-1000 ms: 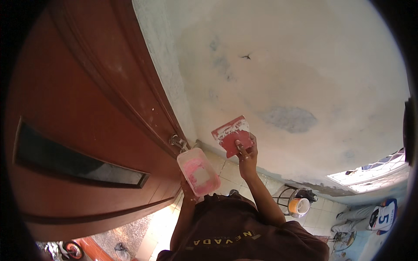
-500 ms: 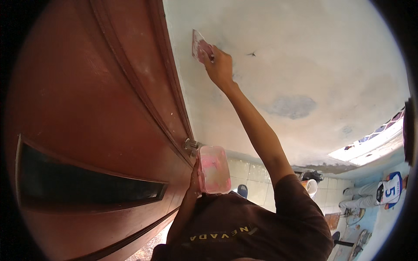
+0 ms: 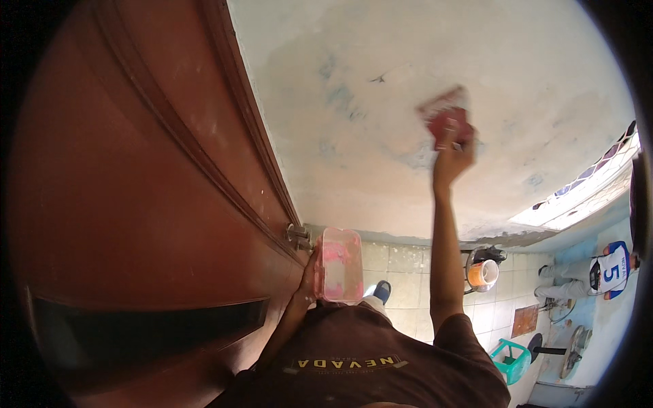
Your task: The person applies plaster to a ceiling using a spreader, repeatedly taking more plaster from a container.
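Observation:
My right hand (image 3: 454, 164) is closed round a dark red putty spreader (image 3: 445, 117), blurred by motion, over the patchy off-white wall (image 3: 306, 136); whether its blade touches the wall I cannot tell. Close to my body, my left hand (image 3: 311, 277) grips the side of a pinkish translucent plastic tub (image 3: 341, 300), its fingers partly hidden. Pink and pale smears coat the inside of the tub. Bluish-grey patches and a small dark crack mark (image 3: 379, 79) show on the wall.
A reddish-brown door (image 3: 156, 224) with a metal handle (image 3: 297, 234) stands close on the left. To the right are an orange-and-white bucket (image 3: 482, 275), a green stool (image 3: 512, 360) and a bright grille opening (image 3: 585, 185). Another person (image 3: 607, 270) is farther right.
My right hand has swept the spreader from the wall's left side, near the door frame, across to the right. The tub stays in my left hand. The view has shifted slightly.

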The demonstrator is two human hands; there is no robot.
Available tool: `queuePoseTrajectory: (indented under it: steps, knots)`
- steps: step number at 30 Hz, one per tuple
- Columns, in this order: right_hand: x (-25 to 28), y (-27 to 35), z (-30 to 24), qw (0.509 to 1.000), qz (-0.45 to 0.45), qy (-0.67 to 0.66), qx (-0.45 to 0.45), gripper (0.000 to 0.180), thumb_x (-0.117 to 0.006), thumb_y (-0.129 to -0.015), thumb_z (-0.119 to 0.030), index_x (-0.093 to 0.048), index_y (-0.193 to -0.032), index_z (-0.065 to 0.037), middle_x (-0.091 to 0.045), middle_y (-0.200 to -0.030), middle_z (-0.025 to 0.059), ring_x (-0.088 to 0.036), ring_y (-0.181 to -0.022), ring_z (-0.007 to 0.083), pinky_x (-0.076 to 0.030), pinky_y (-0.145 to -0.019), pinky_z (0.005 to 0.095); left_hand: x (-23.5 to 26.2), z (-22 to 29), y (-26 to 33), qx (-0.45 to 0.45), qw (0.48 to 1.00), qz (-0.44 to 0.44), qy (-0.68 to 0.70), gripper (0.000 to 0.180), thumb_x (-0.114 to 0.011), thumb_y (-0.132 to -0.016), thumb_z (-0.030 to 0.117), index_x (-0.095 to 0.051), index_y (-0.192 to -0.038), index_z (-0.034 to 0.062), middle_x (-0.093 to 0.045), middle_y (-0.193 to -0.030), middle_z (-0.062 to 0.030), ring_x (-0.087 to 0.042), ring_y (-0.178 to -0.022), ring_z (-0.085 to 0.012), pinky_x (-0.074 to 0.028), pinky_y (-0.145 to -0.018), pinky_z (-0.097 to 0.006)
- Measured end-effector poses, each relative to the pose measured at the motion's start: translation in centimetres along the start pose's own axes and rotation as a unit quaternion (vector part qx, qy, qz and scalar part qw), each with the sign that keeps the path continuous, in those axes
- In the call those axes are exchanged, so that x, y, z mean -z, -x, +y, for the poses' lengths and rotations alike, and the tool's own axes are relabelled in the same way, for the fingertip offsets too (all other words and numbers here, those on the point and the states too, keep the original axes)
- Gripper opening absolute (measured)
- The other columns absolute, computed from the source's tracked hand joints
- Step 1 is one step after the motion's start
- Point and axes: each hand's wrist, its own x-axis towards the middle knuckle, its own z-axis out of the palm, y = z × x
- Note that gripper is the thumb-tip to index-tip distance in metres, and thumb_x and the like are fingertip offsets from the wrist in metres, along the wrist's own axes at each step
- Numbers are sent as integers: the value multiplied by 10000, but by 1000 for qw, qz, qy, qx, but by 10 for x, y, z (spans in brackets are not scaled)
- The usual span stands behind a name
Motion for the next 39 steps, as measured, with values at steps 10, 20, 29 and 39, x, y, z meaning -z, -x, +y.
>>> queuePoseTrajectory:
  steps: [10,20,29,39]
  knots:
    - [-202,112,-25,942,-317,69,85,182,-680,-915,-153,-727,-1048,-39,-724,-929,174,-682,-787,383,-554,-687,442,-32,3,15,-31,999,7,-6,728,-426,-1034,649,-463,-1491,84,-607,-1358,-132,-618,-1214,-286,-530,-1035,-471]
    - [42,-50,23,989,3,147,30,195,-673,-1004,-194,-717,-1088,-23,-764,-938,72,-719,-806,145,-566,-685,304,2,-16,-23,19,1000,3,1,693,-419,-1050,615,-428,-1532,116,-561,-1433,-115,-574,-1274,-285,-499,-1075,-468]
    - [-112,114,4,954,-267,19,135,135,-672,-948,-97,-702,-1061,-31,-723,-929,142,-700,-820,341,-561,-729,388,-14,-17,-5,-90,995,21,-43,676,-402,-1061,602,-433,-1525,111,-570,-1415,-123,-579,-1263,-280,-508,-1064,-467]
    - [-36,-36,30,967,-192,100,135,131,-674,-947,-134,-735,-1061,-112,-749,-949,73,-723,-843,261,-558,-728,376,-6,-27,-12,-34,997,-28,59,719,-416,-1032,655,-447,-1515,123,-574,-1412,-110,-580,-1277,-290,-511,-1061,-501]
